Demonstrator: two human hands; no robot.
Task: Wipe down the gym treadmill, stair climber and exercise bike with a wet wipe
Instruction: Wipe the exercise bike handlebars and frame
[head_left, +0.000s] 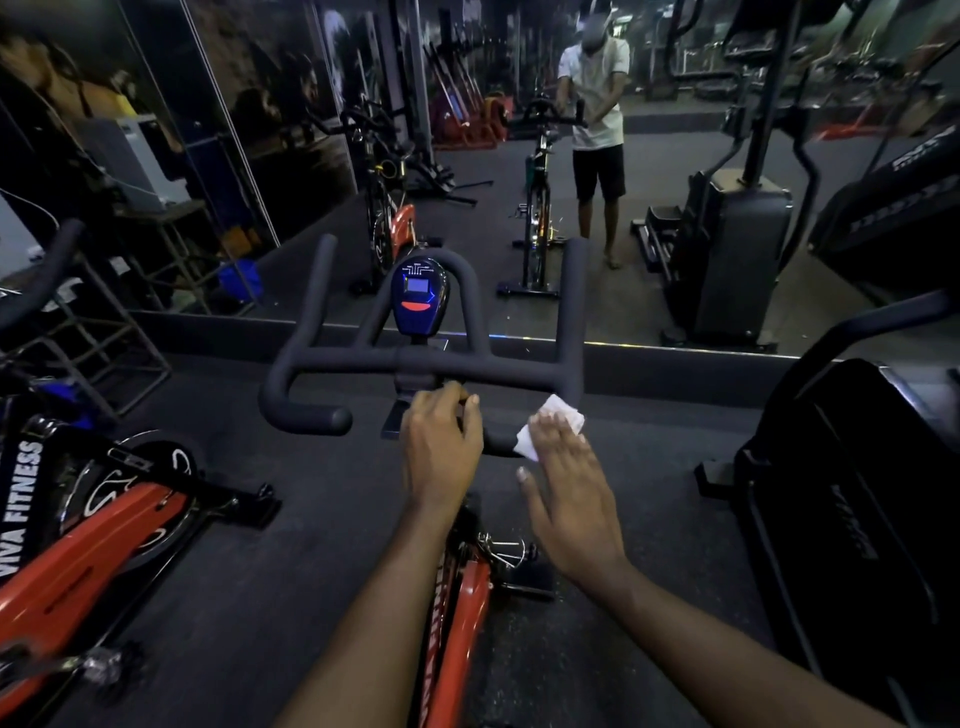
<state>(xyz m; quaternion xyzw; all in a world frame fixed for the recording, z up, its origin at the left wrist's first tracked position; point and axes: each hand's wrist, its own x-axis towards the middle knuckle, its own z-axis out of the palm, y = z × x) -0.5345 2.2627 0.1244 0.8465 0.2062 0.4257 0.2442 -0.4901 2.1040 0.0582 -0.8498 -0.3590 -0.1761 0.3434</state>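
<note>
Left hand (441, 441) and right hand (566, 499) on bare forearms (384, 597); the mirror (675, 156) reflects a white short-sleeved shirt (597, 132), dark shorts (600, 171), bare feet (613, 260).

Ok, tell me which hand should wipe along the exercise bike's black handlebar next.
Right. The right hand presses the white wet wipe flat onto the near end of the black padded handlebar; the left hand grips the bar beside it, with no wipe, and can steady it.
</note>
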